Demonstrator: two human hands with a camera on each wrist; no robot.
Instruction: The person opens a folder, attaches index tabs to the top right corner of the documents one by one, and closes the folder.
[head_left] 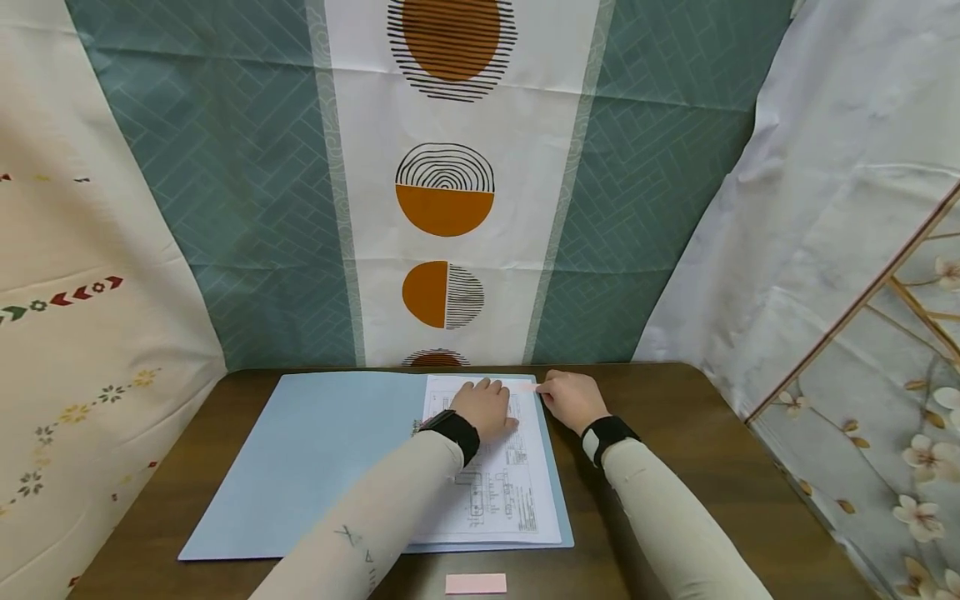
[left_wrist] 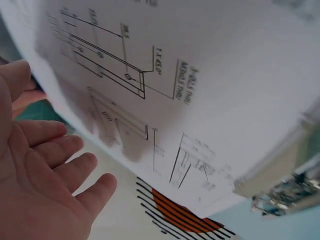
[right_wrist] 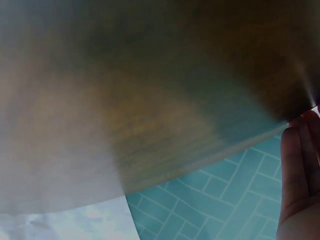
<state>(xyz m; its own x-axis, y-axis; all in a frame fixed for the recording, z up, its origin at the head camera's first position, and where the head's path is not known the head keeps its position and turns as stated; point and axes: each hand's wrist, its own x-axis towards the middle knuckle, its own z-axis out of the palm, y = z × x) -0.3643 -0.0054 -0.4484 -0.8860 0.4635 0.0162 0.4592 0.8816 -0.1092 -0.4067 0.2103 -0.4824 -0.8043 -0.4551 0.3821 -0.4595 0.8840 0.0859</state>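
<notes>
A light blue folder (head_left: 337,450) lies spread on the brown table, with white sheets (head_left: 517,500) of printed technical drawings on its right side. My left hand (head_left: 486,410) rests on the upper part of the top sheet, fingers extended; the left wrist view has the sheet (left_wrist: 225,90) beside these loosely bent fingers. At the sheet's upper right edge, my right hand (head_left: 573,402) pinches the end of a small pink sticky note (head_left: 528,387). In the right wrist view the note is hardly visible near the fingers (right_wrist: 292,165).
A pink sticky-note pad (head_left: 476,583) lies near the table's front edge, below the folder. A metal clip (left_wrist: 287,195) sits at the folder's middle fold. Patterned cloth (head_left: 450,208) hangs behind the table (head_left: 675,467), with more cloth at both sides.
</notes>
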